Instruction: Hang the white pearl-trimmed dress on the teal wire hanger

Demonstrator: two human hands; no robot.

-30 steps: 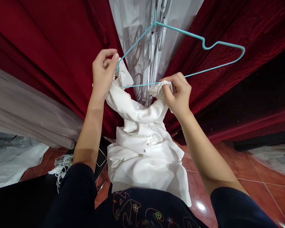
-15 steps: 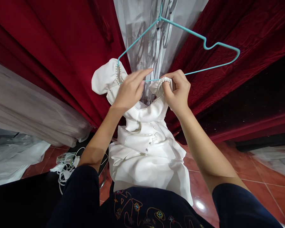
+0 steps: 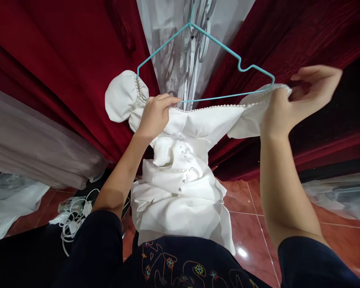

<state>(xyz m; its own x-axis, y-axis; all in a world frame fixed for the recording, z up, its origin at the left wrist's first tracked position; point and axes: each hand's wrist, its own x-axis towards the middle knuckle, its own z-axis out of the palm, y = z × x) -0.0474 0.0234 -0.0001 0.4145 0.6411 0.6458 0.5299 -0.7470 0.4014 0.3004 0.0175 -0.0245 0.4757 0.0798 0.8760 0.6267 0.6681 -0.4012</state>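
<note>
A white dress (image 3: 186, 160) with a pearl-beaded neckline and puffed sleeves hangs partly on a light-blue hanger (image 3: 219, 45). Its left puff sleeve loops over the hanger's left end. My left hand (image 3: 156, 116) grips the neckline beside that sleeve, near the hanger's bottom bar. Out at the right, my right hand (image 3: 294, 102) is closed on the other sleeve's beaded edge, with its outer fingers lifted and slightly blurred. That sleeve is stretched sideways, and the hanger's right end lies at its upper edge. Small buttons run down the gathered bodice.
Dark red curtains (image 3: 78, 60) flank a white metal frame (image 3: 190, 72) with sheer cloth behind. At lower left, a tangle of white cables (image 3: 73, 228) lies on a black surface (image 3: 24, 256). Red floor tiles (image 3: 249, 228) show below, with pale fabric (image 3: 342, 196) at right.
My right hand has moved far to the right, pulling the sleeve out and stretching the neckline along the hanger's bar. My left hand has lowered onto the neckline. The hanger has shifted left.
</note>
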